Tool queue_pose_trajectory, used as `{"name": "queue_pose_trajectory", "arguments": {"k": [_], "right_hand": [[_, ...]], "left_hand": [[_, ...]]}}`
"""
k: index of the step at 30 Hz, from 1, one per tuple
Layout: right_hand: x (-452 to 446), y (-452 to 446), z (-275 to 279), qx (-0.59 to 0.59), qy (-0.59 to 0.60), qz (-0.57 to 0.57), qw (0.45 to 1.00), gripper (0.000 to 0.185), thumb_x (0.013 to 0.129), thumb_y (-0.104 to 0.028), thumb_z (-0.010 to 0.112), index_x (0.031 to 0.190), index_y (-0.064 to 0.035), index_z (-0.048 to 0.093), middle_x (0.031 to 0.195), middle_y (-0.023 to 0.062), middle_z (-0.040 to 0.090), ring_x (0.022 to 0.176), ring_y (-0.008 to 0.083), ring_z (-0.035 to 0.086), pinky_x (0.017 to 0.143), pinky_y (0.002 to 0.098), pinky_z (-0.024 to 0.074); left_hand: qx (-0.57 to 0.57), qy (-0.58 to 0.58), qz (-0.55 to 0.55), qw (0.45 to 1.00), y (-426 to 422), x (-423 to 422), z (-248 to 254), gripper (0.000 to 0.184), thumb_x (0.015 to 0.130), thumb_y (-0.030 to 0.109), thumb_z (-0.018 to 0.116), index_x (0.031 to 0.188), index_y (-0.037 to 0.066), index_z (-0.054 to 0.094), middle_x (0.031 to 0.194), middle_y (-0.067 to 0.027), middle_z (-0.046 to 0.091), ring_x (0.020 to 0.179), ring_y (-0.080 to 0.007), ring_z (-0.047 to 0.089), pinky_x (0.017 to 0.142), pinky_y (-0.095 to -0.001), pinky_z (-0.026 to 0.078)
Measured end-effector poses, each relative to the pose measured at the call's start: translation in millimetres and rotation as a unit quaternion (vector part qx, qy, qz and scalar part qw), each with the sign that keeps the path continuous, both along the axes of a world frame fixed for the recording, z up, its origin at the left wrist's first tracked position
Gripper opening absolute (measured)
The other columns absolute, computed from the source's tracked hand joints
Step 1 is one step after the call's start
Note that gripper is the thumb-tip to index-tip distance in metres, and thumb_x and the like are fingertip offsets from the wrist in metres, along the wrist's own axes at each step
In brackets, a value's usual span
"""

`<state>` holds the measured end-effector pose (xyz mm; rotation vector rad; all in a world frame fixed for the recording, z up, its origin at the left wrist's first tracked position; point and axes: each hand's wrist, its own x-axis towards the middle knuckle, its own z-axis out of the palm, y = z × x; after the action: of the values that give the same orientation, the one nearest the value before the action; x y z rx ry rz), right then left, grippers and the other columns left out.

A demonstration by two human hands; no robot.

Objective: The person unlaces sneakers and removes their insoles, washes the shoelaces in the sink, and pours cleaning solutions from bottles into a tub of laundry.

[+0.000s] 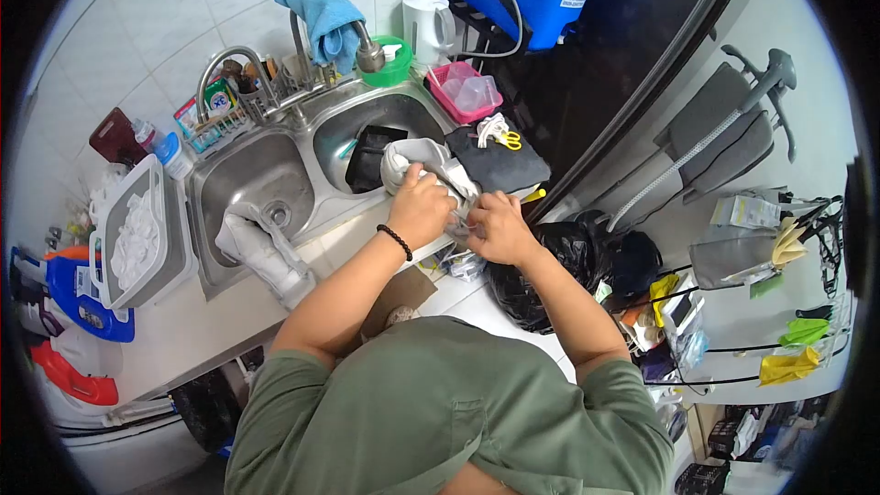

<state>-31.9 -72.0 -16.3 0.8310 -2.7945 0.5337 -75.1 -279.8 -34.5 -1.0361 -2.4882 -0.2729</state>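
A whitish-grey padded item [408, 158], with a thick rounded end, lies over the front edge of the right sink basin. My left hand [422, 209], a dark beaded bracelet at its wrist, is closed on the item's near side. My right hand [498, 227] is closed beside it, fingers pinched on the item's loose edge; the exact grip is partly hidden. A similar whitish-grey padded item [266, 252] lies across the front rim of the left basin, away from both hands. Beyond my left hand, a black container [371, 160] sits in the right basin.
Right of the basins are a dark folded cloth [504, 163], yellow-handled scissors [511, 139] and a pink basket [472, 112]. A grey tub [174, 247] stands on the left counter. A black garbage bag [522, 284] is below my right arm. A faucet [206, 82] arches over the left basin.
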Motion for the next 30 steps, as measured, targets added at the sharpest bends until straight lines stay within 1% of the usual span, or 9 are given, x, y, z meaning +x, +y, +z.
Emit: {"name": "queue_pose_trajectory", "arguments": {"k": [10, 14, 16, 20, 21, 24, 25, 28, 30], "right_hand": [[38, -17, 11, -0.167, -0.056, 0.101, 0.979, 0.018, 0.065, -0.009, 0.074, 0.062, -0.0048, 0.057, 0.071, 0.0086, 0.058, 0.077, 0.0292, 0.058, 0.074, 0.0394, 0.0464], [27, -1, -15, -0.340, -0.104, 0.040, 0.934, 0.016, 0.072, -0.010, 0.074, 0.071, -0.0074, 0.058, 0.072, 0.0087, 0.061, 0.079, 0.0296, 0.061, 0.077, 0.0392, 0.0462], [22, 6, 5, -0.291, 0.042, 0.006, 0.956, 0.018, 0.076, -0.015, 0.073, 0.073, -0.0067, 0.057, 0.072, 0.0099, 0.061, 0.076, 0.0306, 0.060, 0.078, 0.0406, 0.0449], [9, 10, 5, -0.155, 0.008, -0.102, 0.983, 0.022, 0.079, -0.027, 0.068, 0.074, -0.0064, 0.065, 0.066, 0.0112, 0.064, 0.069, 0.0320, 0.063, 0.076, 0.0458, 0.0432], [10, 3, 2, -0.117, -0.015, -0.115, 0.986, 0.022, 0.079, -0.030, 0.067, 0.074, -0.0083, 0.068, 0.067, 0.0119, 0.067, 0.070, 0.0315, 0.066, 0.076, 0.0458, 0.0434], [17, -11, -6, 0.030, 0.005, -0.126, 0.992, 0.025, 0.082, -0.030, 0.066, 0.070, -0.0085, 0.069, 0.069, 0.0120, 0.069, 0.068, 0.0320, 0.068, 0.076, 0.0453, 0.0433], [22, -13, -10, -0.011, -0.001, -0.107, 0.994, 0.025, 0.083, -0.028, 0.067, 0.068, -0.0073, 0.067, 0.068, 0.0129, 0.068, 0.067, 0.0332, 0.067, 0.076, 0.0450, 0.0436], [34, -17, -11, -0.098, 0.019, -0.068, 0.993, 0.028, 0.084, -0.028, 0.067, 0.066, -0.0065, 0.065, 0.065, 0.0138, 0.066, 0.064, 0.0346, 0.064, 0.077, 0.0446, 0.0437], [51, -16, 1, -0.198, 0.001, -0.028, 0.980, 0.031, 0.084, -0.024, 0.071, 0.062, -0.0049, 0.059, 0.059, 0.0140, 0.058, 0.058, 0.0341, 0.058, 0.066, 0.0436, 0.0436]], "left_hand": [[0.001, -0.094, 0.032, 0.995, -12, 1, -31, 0.011, 0.071, 0.028, 0.077, 0.077, 0.019, 0.077, 0.081, -0.0016, 0.071, 0.086, -0.0227, 0.064, 0.096, -0.0501, 0.038], [0.041, 0.061, -0.061, 0.995, 3, 7, -21, 0.009, 0.074, 0.024, 0.071, 0.076, 0.015, 0.074, 0.077, -0.0044, 0.071, 0.083, -0.0222, 0.065, 0.083, -0.0410, 0.044], [0.036, 0.061, -0.042, 0.997, 2, 2, 3, 0.013, 0.075, 0.029, 0.074, 0.073, 0.016, 0.072, 0.074, -0.0037, 0.069, 0.081, -0.0220, 0.063, 0.079, -0.0421, 0.043], [-0.050, 0.054, -0.039, 0.997, 0, -15, 26, 0.018, 0.075, 0.032, 0.076, 0.071, 0.015, 0.071, 0.066, -0.0025, 0.065, 0.079, -0.0220, 0.062, 0.075, -0.0428, 0.041], [-0.115, -0.018, -0.010, 0.993, 7, -12, 26, 0.020, 0.073, 0.029, 0.078, 0.088, 0.015, 0.075, 0.084, -0.0062, 0.070, 0.089, -0.0231, 0.061, 0.081, -0.0425, 0.042], [-0.080, 0.123, -0.043, 0.988, 30, -2, 29, 0.043, 0.069, 0.029, 0.081, 0.110, 0.016, 0.074, 0.111, -0.0102, 0.068, 0.104, -0.0264, 0.057, 0.087, -0.0426, 0.043], [-0.073, 0.026, -0.013, 0.997, 36, -8, 14, 0.062, 0.065, 0.031, 0.082, 0.124, 0.018, 0.069, 0.126, -0.0115, 0.061, 0.114, -0.0293, 0.052, 0.096, -0.0446, 0.040], [-0.194, 0.056, 0.009, 0.979, 43, -17, 10, 0.055, 0.070, 0.037, 0.080, 0.120, 0.018, 0.069, 0.123, -0.0087, 0.064, 0.121, -0.0273, 0.050, 0.102, -0.0446, 0.035], [-0.221, -0.024, 0.038, 0.974, 45, -20, 8, 0.056, 0.065, 0.042, 0.083, 0.114, 0.018, 0.071, 0.111, -0.0053, 0.069, 0.117, -0.0261, 0.051, 0.100, -0.0428, 0.034]]}}
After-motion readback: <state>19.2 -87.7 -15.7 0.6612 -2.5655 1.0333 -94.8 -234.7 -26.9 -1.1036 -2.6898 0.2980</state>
